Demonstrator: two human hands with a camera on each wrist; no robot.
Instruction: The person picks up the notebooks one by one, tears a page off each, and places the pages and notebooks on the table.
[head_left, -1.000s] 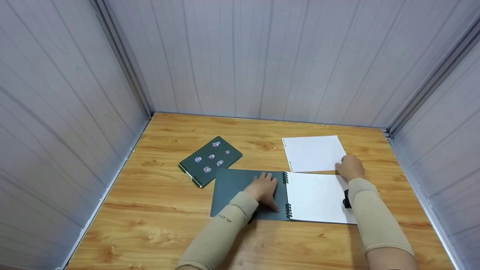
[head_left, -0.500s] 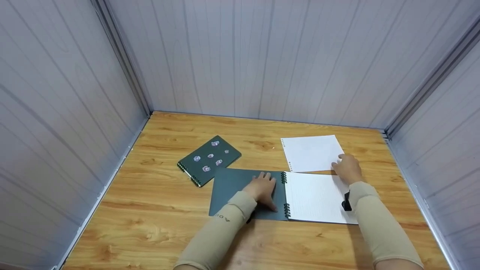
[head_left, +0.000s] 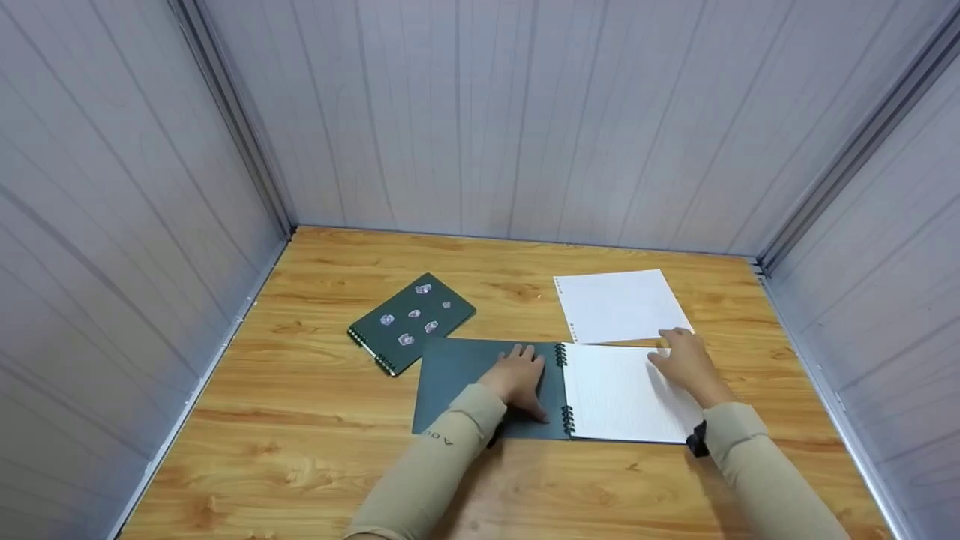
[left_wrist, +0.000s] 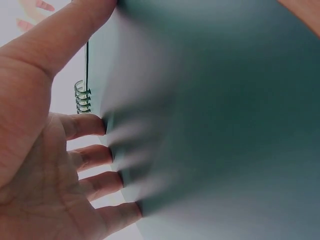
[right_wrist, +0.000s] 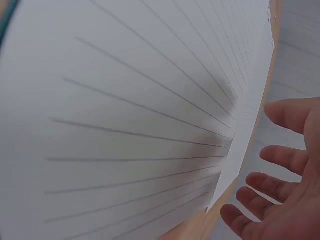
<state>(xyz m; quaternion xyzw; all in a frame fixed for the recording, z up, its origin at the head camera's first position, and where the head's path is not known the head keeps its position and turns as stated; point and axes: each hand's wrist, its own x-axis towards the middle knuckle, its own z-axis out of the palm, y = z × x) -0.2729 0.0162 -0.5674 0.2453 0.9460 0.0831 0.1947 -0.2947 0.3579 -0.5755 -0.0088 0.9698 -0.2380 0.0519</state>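
Toward the left of the table [head_left: 247, 450], a dark green stickered notebook [head_left: 412, 325] is lying closed and aslant, and beside it the left hand [head_left: 517, 379] is resting with spread fingers, gripping nothing, on the cover [head_left: 454, 367] of an opened notebook [head_left: 555, 390]. Dark rings [head_left: 568, 418] are holding that one's lined pages [head_left: 607, 394], with a loose punched sheet [head_left: 619, 304] lying just beyond. Farthest right, the right hand [head_left: 686, 367], fingers parted and holding nothing, is hovering over the pages' far corner, nearer the person than a second ago.
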